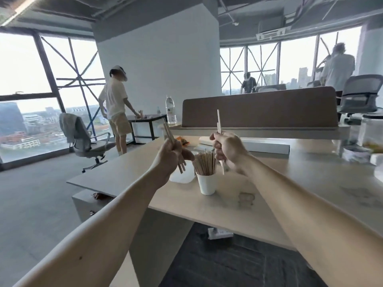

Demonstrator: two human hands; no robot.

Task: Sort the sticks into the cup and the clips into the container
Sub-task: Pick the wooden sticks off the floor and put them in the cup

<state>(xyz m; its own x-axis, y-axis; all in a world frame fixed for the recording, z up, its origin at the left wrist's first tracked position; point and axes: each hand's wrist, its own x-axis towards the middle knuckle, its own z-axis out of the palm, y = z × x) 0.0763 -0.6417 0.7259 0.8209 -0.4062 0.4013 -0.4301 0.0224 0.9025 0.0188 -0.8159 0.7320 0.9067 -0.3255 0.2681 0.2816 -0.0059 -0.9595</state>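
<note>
both arms are stretched out over the desk (269,195), one on either side of the cup (206,184). the left hand (173,151) is clenched round a bundle (168,131) of a few wooden sticks. the bundle slants through the fist, its upper ends poking up and away to the left and its lower ends coming out below the fingers, just left of the cup's rim. the right hand (227,150) is curled round a long stick (218,121) held nearly upright (there may be a second one beside it, hard to tell). its top stands well above the knuckles and its lower tip shows beneath the hand, just right of the cup. the cup itself stands on the desk between the two hands, packed with sticks (205,164) that fan out at the top. a shallow white container (183,177) lies just left of the cup, partly under the left hand; what is in it cannot be seen. farther back a bottle (170,110) stands by the divider (261,112).
</note>
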